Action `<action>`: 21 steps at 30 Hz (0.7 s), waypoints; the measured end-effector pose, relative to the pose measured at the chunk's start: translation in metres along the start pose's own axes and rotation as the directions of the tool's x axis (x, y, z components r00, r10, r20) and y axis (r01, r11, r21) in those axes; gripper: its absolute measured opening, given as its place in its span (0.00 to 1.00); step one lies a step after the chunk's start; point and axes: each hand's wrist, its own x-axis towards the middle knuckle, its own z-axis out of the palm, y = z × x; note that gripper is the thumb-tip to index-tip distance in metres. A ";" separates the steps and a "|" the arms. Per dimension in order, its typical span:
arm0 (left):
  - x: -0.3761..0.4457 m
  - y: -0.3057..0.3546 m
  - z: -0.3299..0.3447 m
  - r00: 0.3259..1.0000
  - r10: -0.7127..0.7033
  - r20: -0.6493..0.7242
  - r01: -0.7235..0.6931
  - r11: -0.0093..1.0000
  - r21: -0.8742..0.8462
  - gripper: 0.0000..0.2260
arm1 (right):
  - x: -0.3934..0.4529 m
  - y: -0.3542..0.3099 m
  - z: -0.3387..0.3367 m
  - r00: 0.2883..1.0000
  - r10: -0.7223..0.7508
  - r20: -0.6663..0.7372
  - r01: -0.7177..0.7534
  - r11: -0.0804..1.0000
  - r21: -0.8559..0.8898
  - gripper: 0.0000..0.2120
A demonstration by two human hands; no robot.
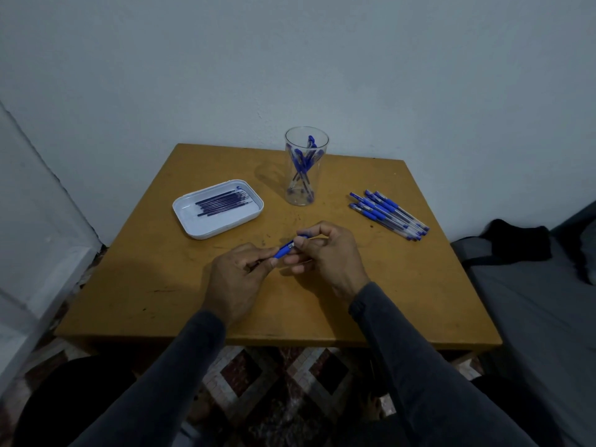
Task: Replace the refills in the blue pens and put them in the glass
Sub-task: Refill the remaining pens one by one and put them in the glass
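**Both hands on one blue pen above the table**

Head view: your left hand (240, 272) pinches the blue grip end of a pen (285, 250), while your right hand (325, 250) curls its fingers round the other end; the pen is held tilted just above the wooden table (403, 285). Beyond it, the glass (305, 166) stands upright holding several blue pens. To its right lies a loose pile of pens (388, 214); to its left, a white tray (193, 227) contains dark refills (224, 203).

The wooden table (403, 285) carries a white tray (190, 225), a glass (304, 175) and loose blue pens (388, 214).
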 end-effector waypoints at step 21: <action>0.033 0.001 0.007 0.983 -0.149 0.104 0.133 0.980 0.149 0.16 | 0.030 -0.065 -0.005 0.728 -0.566 -0.387 0.391 0.806 -0.444 0.13</action>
